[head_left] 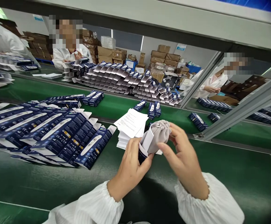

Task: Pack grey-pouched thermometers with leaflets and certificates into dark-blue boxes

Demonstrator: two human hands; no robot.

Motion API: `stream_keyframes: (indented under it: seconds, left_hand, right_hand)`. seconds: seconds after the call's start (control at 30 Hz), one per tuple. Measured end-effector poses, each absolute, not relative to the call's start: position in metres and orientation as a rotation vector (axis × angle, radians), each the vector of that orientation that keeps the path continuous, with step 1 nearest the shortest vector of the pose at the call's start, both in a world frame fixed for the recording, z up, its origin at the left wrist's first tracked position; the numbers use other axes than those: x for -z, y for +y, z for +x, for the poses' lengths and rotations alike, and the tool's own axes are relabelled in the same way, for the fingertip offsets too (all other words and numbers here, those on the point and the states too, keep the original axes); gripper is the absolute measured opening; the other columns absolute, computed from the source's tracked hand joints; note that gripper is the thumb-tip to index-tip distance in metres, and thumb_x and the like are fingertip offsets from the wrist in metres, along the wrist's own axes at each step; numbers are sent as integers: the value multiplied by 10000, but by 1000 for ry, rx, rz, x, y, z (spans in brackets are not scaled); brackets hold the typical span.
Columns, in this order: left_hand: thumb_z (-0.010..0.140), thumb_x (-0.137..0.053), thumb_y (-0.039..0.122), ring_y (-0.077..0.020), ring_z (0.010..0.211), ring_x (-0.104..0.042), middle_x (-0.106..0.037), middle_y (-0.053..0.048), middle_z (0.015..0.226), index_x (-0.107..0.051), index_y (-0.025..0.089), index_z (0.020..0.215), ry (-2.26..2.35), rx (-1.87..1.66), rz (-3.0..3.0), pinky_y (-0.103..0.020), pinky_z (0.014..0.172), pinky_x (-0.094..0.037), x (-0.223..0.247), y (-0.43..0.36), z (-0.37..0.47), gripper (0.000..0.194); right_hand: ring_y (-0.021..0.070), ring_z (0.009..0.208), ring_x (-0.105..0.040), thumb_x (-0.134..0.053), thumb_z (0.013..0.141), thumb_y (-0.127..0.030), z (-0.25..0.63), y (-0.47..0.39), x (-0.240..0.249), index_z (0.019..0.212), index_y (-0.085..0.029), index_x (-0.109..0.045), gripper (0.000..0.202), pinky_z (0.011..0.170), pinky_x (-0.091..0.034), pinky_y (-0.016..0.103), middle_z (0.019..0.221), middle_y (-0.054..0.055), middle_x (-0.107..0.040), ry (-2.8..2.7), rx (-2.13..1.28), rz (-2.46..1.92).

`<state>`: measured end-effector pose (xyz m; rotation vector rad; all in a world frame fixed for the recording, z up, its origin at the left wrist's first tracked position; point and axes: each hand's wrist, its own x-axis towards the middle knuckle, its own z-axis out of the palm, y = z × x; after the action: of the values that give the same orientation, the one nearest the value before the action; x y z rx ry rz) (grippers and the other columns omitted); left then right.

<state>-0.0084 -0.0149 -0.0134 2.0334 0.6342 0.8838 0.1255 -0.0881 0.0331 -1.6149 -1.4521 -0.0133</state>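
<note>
My left hand (133,165) is closed around a dark blue carton (142,155), holding it tilted above the green work surface. Out of the carton's open end stands a grey drawstring pouch (157,137), partly inside, with a white flap (147,141) beside it. My right hand (183,155) curves about the pouch's right side, thumb and fingers apart; the fingertips are near the gathered top, and whether they touch it I cannot tell. Just behind my hands lies a stack of printed leaflets (131,123).
Piled blue cartons (53,133) with open flaps lie to the left. Behind runs a green conveyor belt (116,109) carrying several cartons (152,109). Beyond it are stacked open cartons (116,77) and people in white coats. A metal post (238,109) slants up at the right.
</note>
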Motion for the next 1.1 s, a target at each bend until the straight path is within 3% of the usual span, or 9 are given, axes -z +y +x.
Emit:
stream_keyframes:
  seconds: [0.1, 0.23, 0.3, 0.4, 0.53, 0.73, 0.83, 0.97, 1.1]
  left_hand:
    - [851, -477, 248, -140, 1011, -435, -448, -26, 1070, -391, 227, 1167, 560, -846, 2042, -271, 881, -375, 9, -11, -11, 328]
    - [842, -500, 253, -153, 1101, -408, -441, -24, 1160, -350, 256, 1247, 519, -792, 2041, -281, 956, -345, 10, -9, -18, 431]
    - [832, -527, 295, -160, 1165, -377, -417, -17, 1237, -283, 279, 1308, 542, -760, 2031, -292, 1003, -315, 13, -8, -21, 535]
    - [821, -543, 352, -167, 1212, -356, -382, -4, 1312, -239, 305, 1332, 589, -759, 1992, -300, 1020, -310, 22, -10, -25, 597]
    - [866, -471, 335, -162, 1244, -332, -360, 3, 1344, -234, 324, 1335, 610, -819, 1900, -316, 1045, -293, 35, -20, -25, 525]
    - [936, -220, 378, -125, 1358, -50, -80, 79, 1478, -88, 359, 1383, 562, -784, 1559, -330, 1139, -79, 42, -36, -21, 467]
    - [924, -305, 378, -140, 1339, -162, -184, 75, 1452, -177, 397, 1347, 564, -716, 1407, -337, 1125, -168, 33, -35, -18, 442]
    - [895, -406, 248, -132, 1224, -375, -410, 51, 1310, -331, 366, 1237, 536, -692, 1195, -276, 1023, -342, 18, -28, -15, 369]
    - [844, -390, 113, -115, 1145, -436, -452, 32, 1246, -362, 318, 1186, 485, -696, 1117, -225, 934, -398, 15, -22, -15, 400]
  right_hand:
    - [202, 1047, -518, -503, 859, -291, 134, -86, -56, 1229, -232, -445, 379, 849, -448, 347, 1190, 78, -528, -1559, 61, -1559]
    - [187, 881, -563, -519, 854, -248, 134, -79, -64, 965, -217, -604, 144, 781, -433, 349, 932, 49, -642, -1996, 115, -1604]
    - [195, 881, -558, -500, 863, -215, 132, -77, -57, 880, -211, -634, 135, 799, -410, 380, 867, 41, -658, -2140, 83, -1645]
    - [206, 986, -535, -489, 869, -209, 129, -81, -40, 924, -225, -647, 168, 872, -392, 400, 933, 36, -660, -2036, -13, -1610]
    - [184, 1058, -533, -394, 914, -264, 119, -90, -7, 1100, -235, -580, 264, 903, -437, 368, 1135, 43, -594, -1292, -224, -1580]
    - [207, 1184, -453, -342, 923, -350, 91, -88, 35, 1299, -216, -417, 406, 918, -463, 396, 1289, 65, -487, -963, -661, -1427]
    - [188, 1187, -452, -379, 912, -345, 86, -85, 36, 1293, -250, -400, 393, 952, -439, 355, 1328, 50, -446, -924, -682, -1425]
    - [178, 1125, -500, -394, 901, -332, 84, -83, 25, 1207, -277, -438, 314, 882, -483, 305, 1241, 41, -508, -960, -745, -1412]
    - [158, 1081, -518, -383, 899, -278, 86, -81, 18, 1193, -283, -416, 296, 899, -465, 306, 1168, 29, -531, -1050, -766, -1378]
